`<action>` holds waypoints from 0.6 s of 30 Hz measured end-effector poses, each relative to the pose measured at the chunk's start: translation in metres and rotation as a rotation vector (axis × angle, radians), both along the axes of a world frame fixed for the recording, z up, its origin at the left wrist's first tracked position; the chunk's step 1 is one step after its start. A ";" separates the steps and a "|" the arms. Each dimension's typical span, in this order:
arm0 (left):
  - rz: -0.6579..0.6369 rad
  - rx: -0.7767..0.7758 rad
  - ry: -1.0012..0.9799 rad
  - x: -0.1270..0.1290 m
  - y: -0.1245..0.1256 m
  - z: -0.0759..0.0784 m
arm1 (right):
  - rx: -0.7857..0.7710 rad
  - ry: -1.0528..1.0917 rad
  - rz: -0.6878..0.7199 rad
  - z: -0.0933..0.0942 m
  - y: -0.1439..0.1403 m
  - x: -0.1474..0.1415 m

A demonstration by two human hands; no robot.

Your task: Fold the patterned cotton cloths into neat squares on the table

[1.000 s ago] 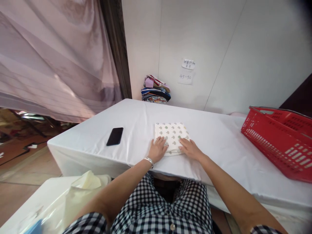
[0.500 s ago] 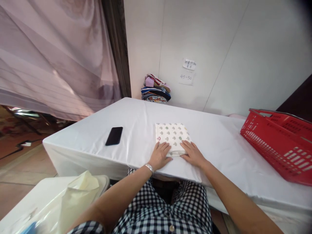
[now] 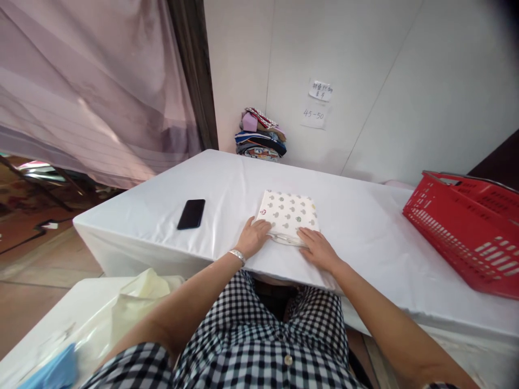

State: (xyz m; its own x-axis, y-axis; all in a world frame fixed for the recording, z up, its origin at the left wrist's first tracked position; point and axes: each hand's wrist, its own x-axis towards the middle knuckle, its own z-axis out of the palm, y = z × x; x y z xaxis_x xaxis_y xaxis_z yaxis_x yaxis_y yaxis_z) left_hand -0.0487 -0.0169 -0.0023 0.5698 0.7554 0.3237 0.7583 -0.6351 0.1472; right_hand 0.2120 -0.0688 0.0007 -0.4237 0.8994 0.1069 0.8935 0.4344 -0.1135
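A neatly folded white cloth [image 3: 288, 212], printed with small grey tree-like or mushroom shapes and a few coloured ones, lies on the white-covered table [image 3: 357, 227] in front of me. On its near left corner rest the fingers of my left hand [image 3: 253, 237], laid flat with a silvery bracelet at the wrist; the thumb is hidden. My right hand [image 3: 318, 248] touches the near right corner, fingers stretched over the top and thumb by the front edge. Between the hands, the layered front fold shows.
A black phone [image 3: 191, 214] lies to the left. At the right stands a red plastic basket [image 3: 466, 232]. Folded clothes are stacked [image 3: 260, 136] at the back wall, near paper notes [image 3: 314, 114]. A lower white surface [image 3: 97, 294] at left holds a pale yellow bag [image 3: 138, 300].
The cloth has turned slightly on the table. My left hand has shifted left to its corner, and my right hand stays at the other corner. The view has tilted a little downward.
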 end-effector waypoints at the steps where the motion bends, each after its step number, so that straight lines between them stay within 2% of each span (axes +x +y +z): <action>1: 0.004 -0.002 -0.010 -0.002 -0.001 -0.002 | 0.013 0.008 -0.002 0.000 -0.001 -0.001; 8: -0.022 0.036 -0.134 0.005 -0.009 -0.005 | 0.115 0.061 -0.049 -0.001 0.003 -0.006; 13: -0.086 0.079 -0.187 0.015 -0.004 -0.006 | 0.284 0.113 -0.052 -0.011 0.007 -0.011; 18: -0.099 0.123 -0.148 0.021 0.001 -0.004 | 0.408 0.165 -0.006 -0.023 0.009 -0.009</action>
